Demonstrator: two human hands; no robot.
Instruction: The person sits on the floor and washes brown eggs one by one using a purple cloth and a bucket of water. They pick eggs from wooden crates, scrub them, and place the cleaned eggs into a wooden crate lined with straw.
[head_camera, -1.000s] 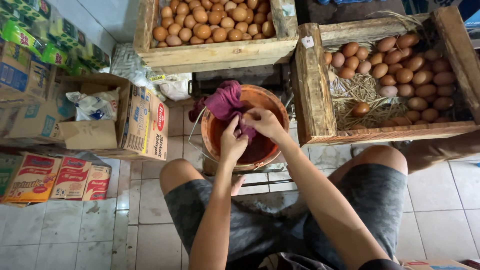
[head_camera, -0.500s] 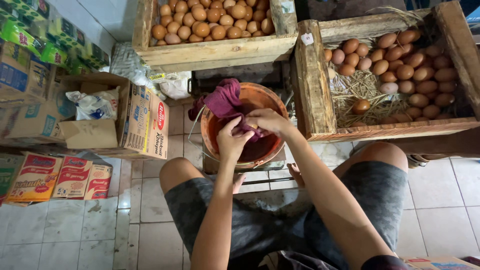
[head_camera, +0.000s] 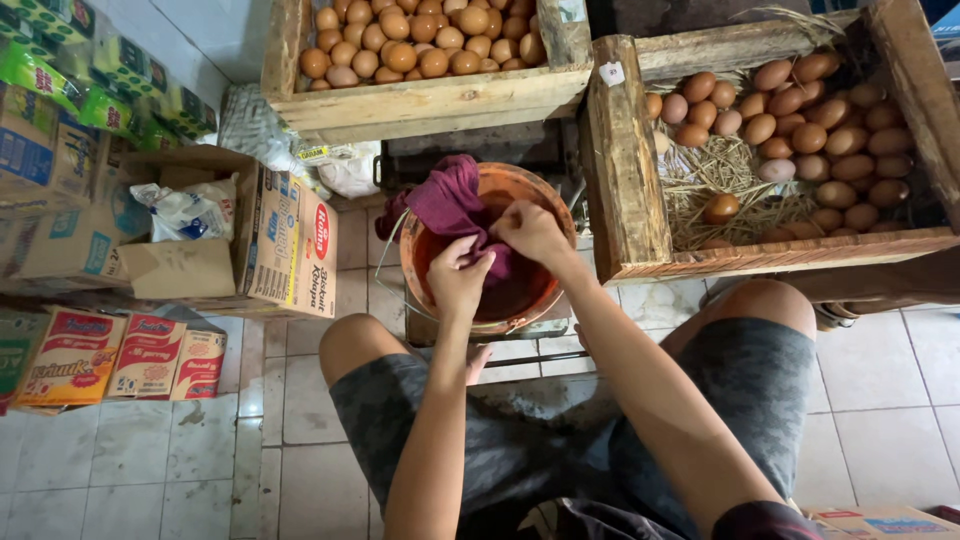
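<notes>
An orange round basin (head_camera: 545, 205) is being kept on the floor between the person's knees, and it is being used here as the landmark. A maroon cloth (head_camera: 450, 205) is being draped over the basin's far-left rim, with its lower part hanging down into the basin. The left hand (head_camera: 458, 280) is being held over the near-left part of the basin, fingers closed together on the cloth's lower end. The right hand (head_camera: 530, 232) is being held over the basin's middle, fingers pinched shut on the same cloth just beside the left hand. Whether anything is wrapped inside the cloth cannot be told.

Right of the basin, a wooden crate (head_camera: 620, 170) lined with straw is being filled with brown eggs (head_camera: 830, 140). Beyond the basin, a second wooden crate (head_camera: 430, 100) heaped with lighter eggs (head_camera: 420, 45) is being kept. Left of the basin, an open cardboard box (head_camera: 285, 240) with a plastic bag (head_camera: 185, 212) inside is being kept on the tiled floor (head_camera: 150, 470). Nearer left of that, flat red and yellow packets (head_camera: 120, 358) are being stacked. Far left of the basin, green packets (head_camera: 95, 85) are being stacked high.
</notes>
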